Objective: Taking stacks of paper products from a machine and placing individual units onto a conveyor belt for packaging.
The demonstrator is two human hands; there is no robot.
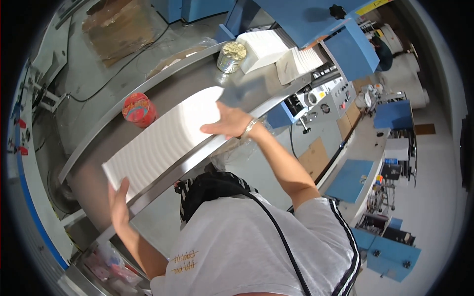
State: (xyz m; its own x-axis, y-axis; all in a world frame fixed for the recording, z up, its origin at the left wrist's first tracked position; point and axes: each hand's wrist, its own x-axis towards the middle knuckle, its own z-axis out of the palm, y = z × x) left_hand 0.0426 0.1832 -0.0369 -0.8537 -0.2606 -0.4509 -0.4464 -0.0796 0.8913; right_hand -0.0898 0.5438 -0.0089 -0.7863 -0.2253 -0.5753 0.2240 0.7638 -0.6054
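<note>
A long row of white folded paper (158, 143), ribbed along its length like many pieces packed together, lies along the metal trough table in front of me. My left hand (120, 202) presses against its near left end, thumb on top. At the far right end my right hand (228, 122) grips it, with the thumb along the near side and the fingers partly hidden behind the end. The row is squeezed between both hands. Just beyond it stands a red round tin (139, 109), close to the paper's far side.
A gold foil-wrapped can (231, 56) stands farther along the metal table (173, 93). Beside it are a white paper stack (261, 48) and another fanned stack (301, 63), next to a blue machine (316, 22). Cardboard (118, 29) lies on the floor beyond the raised rim.
</note>
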